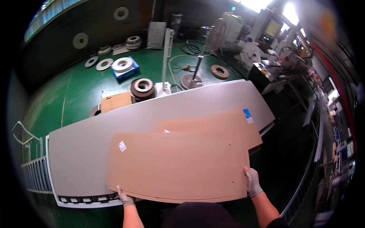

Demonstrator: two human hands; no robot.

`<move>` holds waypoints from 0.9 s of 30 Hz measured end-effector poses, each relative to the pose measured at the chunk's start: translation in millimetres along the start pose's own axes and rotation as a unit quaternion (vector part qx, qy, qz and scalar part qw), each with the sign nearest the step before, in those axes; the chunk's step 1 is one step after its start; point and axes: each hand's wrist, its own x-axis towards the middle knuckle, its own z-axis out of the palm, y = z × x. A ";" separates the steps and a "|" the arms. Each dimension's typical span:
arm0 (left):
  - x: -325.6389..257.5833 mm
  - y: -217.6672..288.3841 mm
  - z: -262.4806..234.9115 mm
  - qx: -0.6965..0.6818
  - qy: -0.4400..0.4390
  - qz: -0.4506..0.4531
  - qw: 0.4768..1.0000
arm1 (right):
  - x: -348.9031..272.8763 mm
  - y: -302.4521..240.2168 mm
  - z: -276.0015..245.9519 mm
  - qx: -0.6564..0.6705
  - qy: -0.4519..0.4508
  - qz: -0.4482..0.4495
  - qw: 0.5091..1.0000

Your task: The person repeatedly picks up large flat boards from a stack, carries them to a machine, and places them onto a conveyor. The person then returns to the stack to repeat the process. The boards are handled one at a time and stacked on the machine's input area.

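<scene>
A wide light-brown board [178,163] with a small white label near its far left corner spans the space in front of me. My left hand [124,197], in a pale glove, grips its near left corner, thumb on top. On the right edge my right hand [252,181], gloved too, has its thumb over the top face. The fingers of both hands are partly hidden beneath the board. Behind and partly under it lies another brown board [216,123] with a blue-and-white label. Both overlap a large grey panel [80,159].
A roller conveyor [36,175] stands at the left. Beyond the panel, rolls of edging [143,86], a cardboard box [115,102] and a pedestal fan [194,78] stand on the green floor. Machinery [266,45] occupies the far right, and a long rail [304,178] runs along the right.
</scene>
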 end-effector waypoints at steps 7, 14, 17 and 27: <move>-42.7 -8.3 30.5 -0.039 -0.010 -0.041 0.998 | 13.4 51.5 -33.1 -0.019 0.072 -0.026 0.997; -57.4 -51.0 117.7 0.137 -0.066 -0.101 0.983 | 29.5 112.7 -83.4 0.129 0.117 0.022 0.985; -77.1 -97.1 143.5 0.180 -0.074 -0.127 0.972 | 46.4 135.5 -127.7 0.128 0.133 0.034 0.982; -142.3 -298.5 168.5 0.304 -0.139 -0.150 0.931 | 138.2 179.9 -315.4 -0.001 0.138 0.095 0.986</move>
